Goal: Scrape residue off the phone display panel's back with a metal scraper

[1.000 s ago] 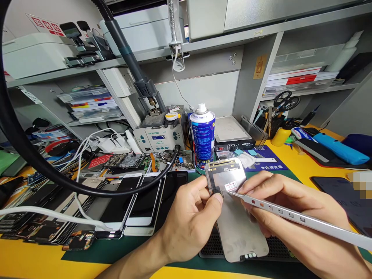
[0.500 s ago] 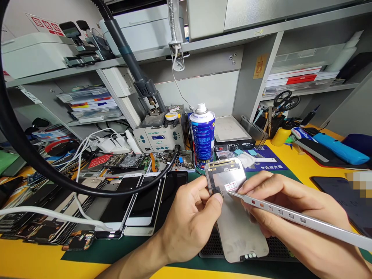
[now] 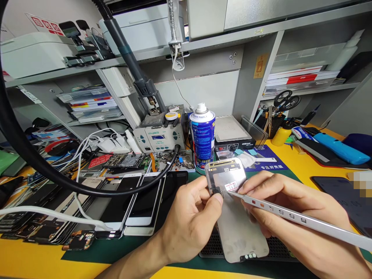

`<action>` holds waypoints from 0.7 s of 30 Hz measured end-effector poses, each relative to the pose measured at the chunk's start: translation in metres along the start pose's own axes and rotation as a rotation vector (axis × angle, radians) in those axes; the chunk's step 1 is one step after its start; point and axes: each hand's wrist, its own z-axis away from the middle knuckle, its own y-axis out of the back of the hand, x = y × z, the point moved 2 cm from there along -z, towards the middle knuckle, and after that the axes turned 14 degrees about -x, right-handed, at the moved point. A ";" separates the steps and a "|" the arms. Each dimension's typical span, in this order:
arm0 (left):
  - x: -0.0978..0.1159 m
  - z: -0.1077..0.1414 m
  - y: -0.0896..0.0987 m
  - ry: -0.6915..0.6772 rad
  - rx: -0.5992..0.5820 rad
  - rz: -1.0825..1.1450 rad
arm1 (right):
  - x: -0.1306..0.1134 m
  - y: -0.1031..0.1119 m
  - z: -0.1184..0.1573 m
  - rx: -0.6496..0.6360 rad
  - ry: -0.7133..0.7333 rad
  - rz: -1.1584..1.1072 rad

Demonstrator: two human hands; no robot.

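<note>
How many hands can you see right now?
2: the left hand grips the flat panel by its left edge; the right hand holds the slim silver tool, tip at the panel. Some fingers are hidden; no other hand shows.

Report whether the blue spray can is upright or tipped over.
Upright: the spray can stands beyond the handheld panel, with its white top uppermost.
</note>
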 end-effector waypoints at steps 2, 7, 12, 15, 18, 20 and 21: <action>0.000 0.000 0.000 0.005 -0.002 0.005 | 0.000 0.000 0.000 0.000 -0.003 0.004; -0.001 0.000 0.000 0.013 0.002 0.006 | -0.003 0.001 -0.003 -0.014 0.012 0.006; -0.001 0.000 -0.001 -0.020 0.012 0.013 | -0.005 0.002 -0.005 -0.016 0.061 0.035; -0.001 -0.001 -0.001 -0.035 0.015 0.024 | -0.004 0.003 -0.004 -0.020 0.059 0.046; -0.001 -0.001 -0.001 -0.036 0.013 0.027 | -0.005 0.003 -0.003 -0.026 0.061 0.058; -0.001 -0.001 0.000 -0.034 0.014 0.022 | -0.005 0.002 -0.003 -0.021 0.065 0.061; -0.001 -0.001 0.000 -0.035 0.015 0.019 | -0.006 0.002 -0.004 -0.019 0.065 0.063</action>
